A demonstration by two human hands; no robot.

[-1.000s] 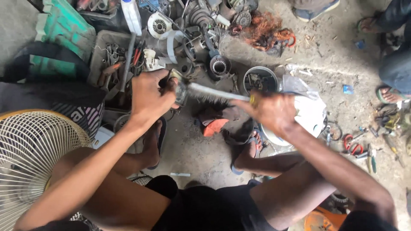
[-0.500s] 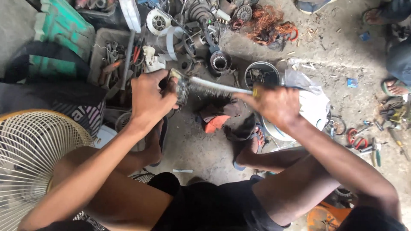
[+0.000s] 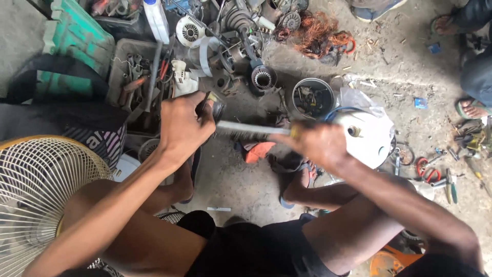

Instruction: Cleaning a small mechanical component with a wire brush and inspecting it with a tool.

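Observation:
My left hand grips a small dark metal part just above the concrete floor. In my right hand is a long wire brush, its pale blade reaching left to the part and touching it. The brush's handle end is hidden inside my fist. Both hands are held over my bent legs and sandalled feet. An orange piece lies on the floor right under the brush.
A cream fan grille stands at lower left. A green crate, a tray of tools, motor parts and copper wire crowd the top. A round tin and white housing sit right. Another person's foot is at far right.
The brush has slid along the part, with my right hand shifting slightly left and down. My left hand keeps its hold on the part in about the same place.

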